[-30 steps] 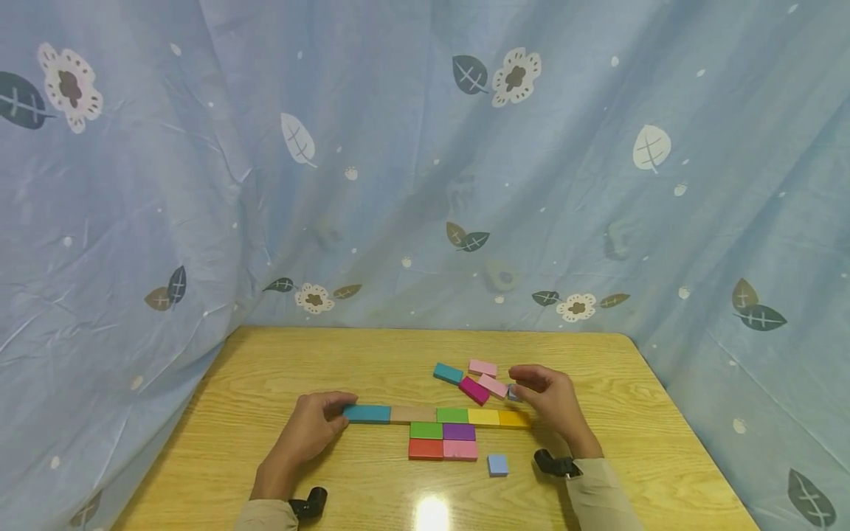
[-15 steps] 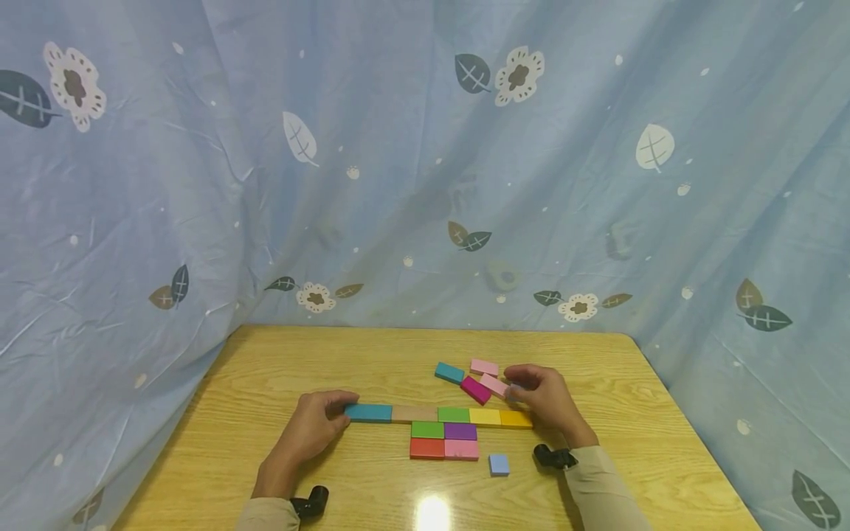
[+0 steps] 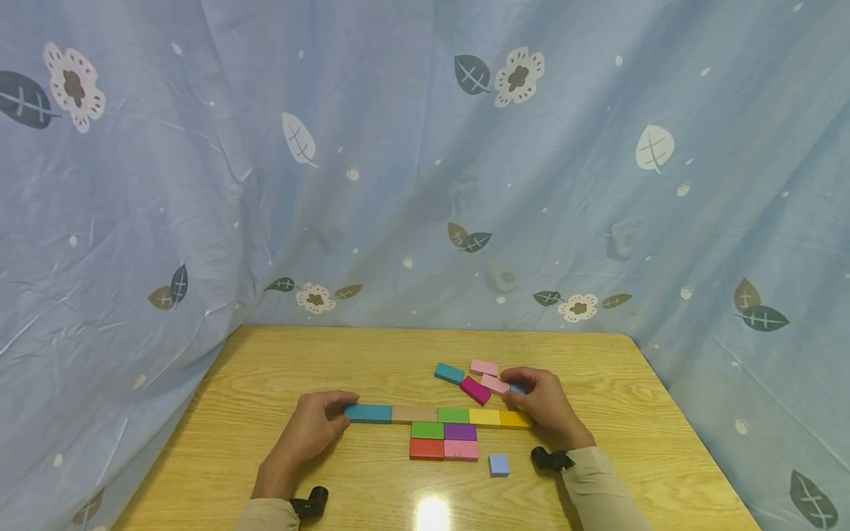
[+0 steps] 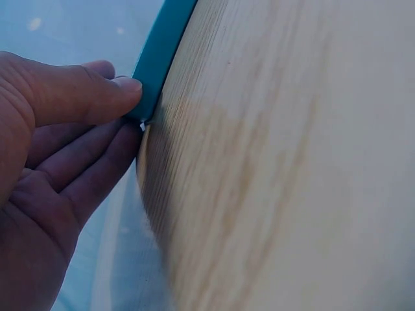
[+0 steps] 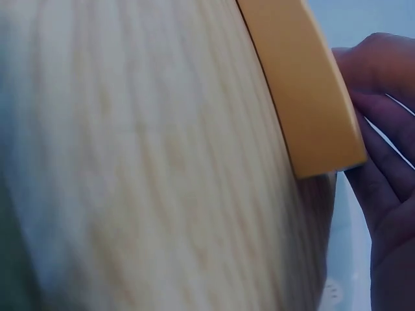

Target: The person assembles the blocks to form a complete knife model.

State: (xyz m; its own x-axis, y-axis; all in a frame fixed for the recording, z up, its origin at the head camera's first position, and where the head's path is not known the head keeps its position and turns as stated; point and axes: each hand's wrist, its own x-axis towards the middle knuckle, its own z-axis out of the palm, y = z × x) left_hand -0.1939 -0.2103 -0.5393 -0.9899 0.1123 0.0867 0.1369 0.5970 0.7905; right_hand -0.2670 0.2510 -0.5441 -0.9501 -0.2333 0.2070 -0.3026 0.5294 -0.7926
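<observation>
In the head view, my left hand (image 3: 315,428) holds the outer end of a teal block (image 3: 368,413), thumb on the near side and fingers at the far side. The left wrist view shows the thumb on that teal block's end (image 4: 159,71). My right hand (image 3: 544,402) curls its thumb and fingers round a small blue block (image 3: 518,389), partly hidden by the hand, right beside a pink block (image 3: 494,384). In the right wrist view an orange block (image 5: 308,84) covers the fingertips of the right hand (image 5: 389,123).
A row runs from the teal block through a tan block (image 3: 415,414) to the orange end; green, purple, red and pink blocks (image 3: 461,450) lie below it. A light blue square block (image 3: 499,465) lies apart. Magenta (image 3: 475,390) and teal (image 3: 449,373) blocks lie loose behind the row.
My right hand has shifted slightly left and its fingers have closed in round the small blue block. The left hand stays at the teal block's end.
</observation>
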